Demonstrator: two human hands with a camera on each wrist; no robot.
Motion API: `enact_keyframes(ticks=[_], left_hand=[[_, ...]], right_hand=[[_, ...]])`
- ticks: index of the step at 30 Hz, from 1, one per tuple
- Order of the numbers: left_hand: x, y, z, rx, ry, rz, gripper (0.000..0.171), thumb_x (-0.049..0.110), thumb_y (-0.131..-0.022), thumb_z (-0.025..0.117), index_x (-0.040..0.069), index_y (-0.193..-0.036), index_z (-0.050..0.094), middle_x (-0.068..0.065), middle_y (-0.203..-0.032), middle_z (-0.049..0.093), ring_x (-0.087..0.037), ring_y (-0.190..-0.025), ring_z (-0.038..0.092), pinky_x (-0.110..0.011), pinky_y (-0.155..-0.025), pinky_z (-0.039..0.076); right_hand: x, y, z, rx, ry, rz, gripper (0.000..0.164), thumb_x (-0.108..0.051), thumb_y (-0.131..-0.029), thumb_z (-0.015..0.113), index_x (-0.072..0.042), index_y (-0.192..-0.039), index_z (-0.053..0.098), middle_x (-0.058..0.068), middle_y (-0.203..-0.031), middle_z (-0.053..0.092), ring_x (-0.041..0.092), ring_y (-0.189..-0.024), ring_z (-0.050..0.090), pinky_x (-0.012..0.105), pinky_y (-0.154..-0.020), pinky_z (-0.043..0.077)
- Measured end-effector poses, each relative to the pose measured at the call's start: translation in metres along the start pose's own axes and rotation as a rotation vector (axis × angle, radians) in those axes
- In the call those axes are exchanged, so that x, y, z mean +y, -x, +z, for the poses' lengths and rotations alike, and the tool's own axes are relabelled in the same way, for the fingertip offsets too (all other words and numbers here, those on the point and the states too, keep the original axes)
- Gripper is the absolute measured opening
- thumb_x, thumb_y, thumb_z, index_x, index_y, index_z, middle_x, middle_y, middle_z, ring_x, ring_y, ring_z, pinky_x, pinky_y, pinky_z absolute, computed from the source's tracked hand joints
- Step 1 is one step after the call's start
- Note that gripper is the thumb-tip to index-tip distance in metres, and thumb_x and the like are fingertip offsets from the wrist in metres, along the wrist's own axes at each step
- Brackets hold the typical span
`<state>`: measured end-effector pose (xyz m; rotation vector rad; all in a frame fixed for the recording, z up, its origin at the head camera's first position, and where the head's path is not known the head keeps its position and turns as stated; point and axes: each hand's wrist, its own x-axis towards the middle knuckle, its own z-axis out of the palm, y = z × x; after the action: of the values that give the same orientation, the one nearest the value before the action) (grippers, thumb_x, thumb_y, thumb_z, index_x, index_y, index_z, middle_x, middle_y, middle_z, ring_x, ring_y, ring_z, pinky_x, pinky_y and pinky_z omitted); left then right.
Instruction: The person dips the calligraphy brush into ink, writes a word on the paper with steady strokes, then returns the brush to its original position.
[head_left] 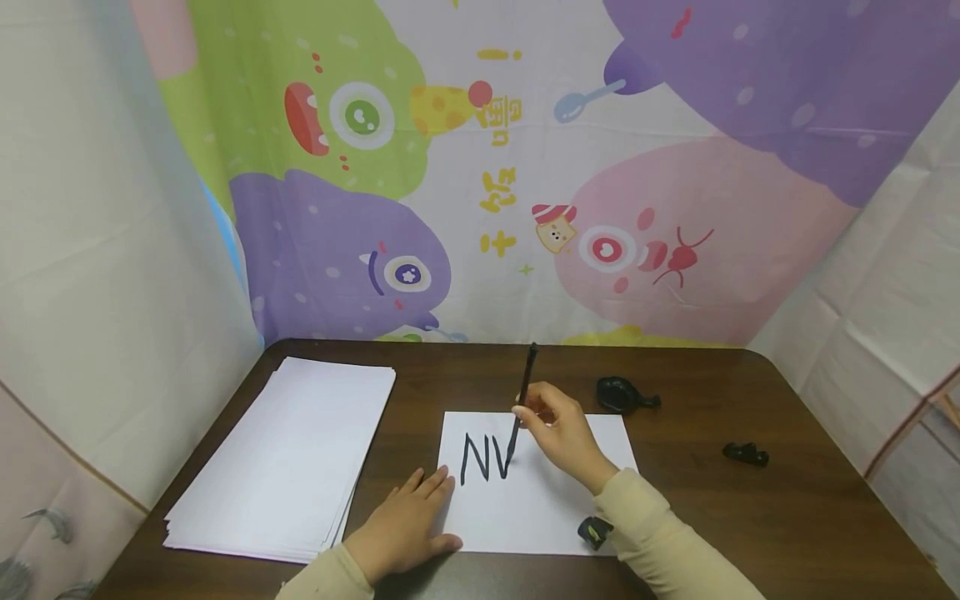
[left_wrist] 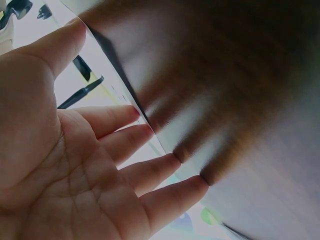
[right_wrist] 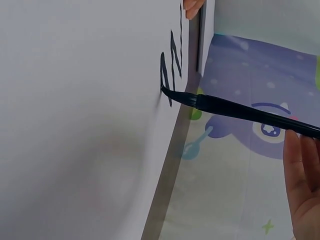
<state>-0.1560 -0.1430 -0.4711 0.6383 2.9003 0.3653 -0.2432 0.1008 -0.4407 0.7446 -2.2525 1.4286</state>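
A sheet of white paper [head_left: 525,521] lies on the brown table with black strokes like an N and a V [head_left: 475,458] on it. My right hand [head_left: 564,433] pinches a black writing brush [right_wrist: 235,110] by its handle, above the bristles. The dark brush tip meets the paper at the upper right end of the V shape. With fingers spread, my left hand [head_left: 408,525] rests at the sheet's left edge, its fingertips and thumb on the paper. In the left wrist view its palm and straight fingers [left_wrist: 162,172] show from below.
Left of the sheet lies a stack of white paper [head_left: 285,458]. A glossy black rounded object with a narrow end [head_left: 618,394] sits behind the sheet, and a small black piece [head_left: 745,453] farther right. By my right wrist is a small black device [head_left: 595,532]. A cartoon-printed curtain [head_left: 495,292] hangs behind the table.
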Motion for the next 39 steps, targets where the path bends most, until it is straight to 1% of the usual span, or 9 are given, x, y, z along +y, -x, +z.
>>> enact_keyframes(ticks=[4,7,12,21,25,29,34,36,39], left_hand=[[0.001,0.001,-0.001,0.002,0.006,0.001,0.081,0.051,-0.082,0.071,0.003,-0.143,0.048,-0.015,-0.153,0.043,-0.048,-0.137,0.04,-0.068,-0.101,0.04],[0.001,0.002,-0.001,0.004,0.003,0.003,0.081,0.051,-0.082,0.071,0.003,-0.143,0.048,-0.015,-0.153,0.043,-0.048,-0.137,0.04,-0.068,-0.101,0.04],[0.001,0.002,0.0,0.005,0.003,0.002,0.081,0.052,-0.082,0.071,0.003,-0.143,0.048,-0.015,-0.153,0.043,-0.048,-0.137,0.04,-0.068,-0.101,0.04],[0.0,0.002,-0.001,0.01,0.006,0.008,0.08,0.051,-0.082,0.071,0.003,-0.142,0.048,-0.015,-0.152,0.043,-0.048,-0.137,0.04,-0.069,-0.101,0.04],[0.0,0.001,0.0,0.01,0.005,0.009,0.08,0.052,-0.082,0.071,0.003,-0.143,0.048,-0.015,-0.153,0.043,-0.048,-0.137,0.04,-0.069,-0.101,0.04],[-0.001,0.001,0.0,0.013,0.006,0.012,0.08,0.051,-0.082,0.071,0.003,-0.142,0.048,-0.015,-0.152,0.043,-0.048,-0.137,0.04,-0.069,-0.1,0.04],[0.0,0.002,0.0,0.011,0.011,0.01,0.08,0.051,-0.083,0.071,0.003,-0.143,0.048,-0.015,-0.153,0.043,-0.048,-0.137,0.04,-0.069,-0.101,0.04],[0.0,0.002,0.0,0.01,0.012,0.009,0.08,0.051,-0.083,0.07,0.003,-0.143,0.048,-0.015,-0.153,0.042,-0.048,-0.137,0.039,-0.069,-0.101,0.04],[0.0,0.002,0.0,0.009,0.014,0.006,0.081,0.051,-0.083,0.07,0.003,-0.143,0.048,-0.015,-0.153,0.042,-0.049,-0.137,0.039,-0.069,-0.101,0.039]], right_hand=[[0.002,-0.002,0.0,0.004,0.006,-0.016,0.011,-0.003,-0.088,0.07,-0.002,-0.096,0.064,0.009,-0.08,0.067,0.02,-0.068,0.068,0.024,-0.064,0.057],[0.011,-0.003,0.001,0.011,0.005,-0.036,0.011,-0.007,-0.088,0.071,-0.007,-0.097,0.064,0.004,-0.081,0.067,0.011,-0.07,0.067,0.025,-0.065,0.057],[0.013,-0.005,0.0,0.016,0.023,-0.032,0.011,-0.007,-0.088,0.071,-0.007,-0.096,0.064,0.004,-0.081,0.066,0.009,-0.071,0.066,0.025,-0.065,0.058],[0.018,-0.009,0.001,0.015,0.009,-0.013,0.012,-0.008,-0.089,0.071,-0.004,-0.098,0.064,0.005,-0.082,0.067,0.011,-0.071,0.067,0.025,-0.066,0.058],[0.019,-0.011,0.001,0.022,0.001,-0.028,0.012,-0.008,-0.089,0.07,-0.003,-0.098,0.064,0.005,-0.081,0.067,0.012,-0.07,0.067,0.025,-0.065,0.058],[0.021,-0.014,0.001,0.032,-0.003,-0.045,0.013,-0.007,-0.089,0.07,-0.001,-0.099,0.064,0.006,-0.081,0.067,0.01,-0.07,0.066,0.024,-0.064,0.057],[0.024,-0.016,0.003,0.052,0.013,-0.057,0.013,-0.007,-0.089,0.071,-0.003,-0.099,0.065,0.005,-0.082,0.067,0.007,-0.071,0.064,0.023,-0.065,0.056],[0.024,-0.017,0.004,0.055,0.021,-0.047,0.014,-0.009,-0.089,0.071,-0.002,-0.099,0.065,0.005,-0.083,0.068,0.009,-0.072,0.064,0.023,-0.066,0.056],[0.024,-0.018,0.005,0.051,0.024,-0.028,0.014,-0.008,-0.088,0.071,-0.001,-0.099,0.065,0.008,-0.085,0.069,0.016,-0.075,0.067,0.025,-0.068,0.057]])
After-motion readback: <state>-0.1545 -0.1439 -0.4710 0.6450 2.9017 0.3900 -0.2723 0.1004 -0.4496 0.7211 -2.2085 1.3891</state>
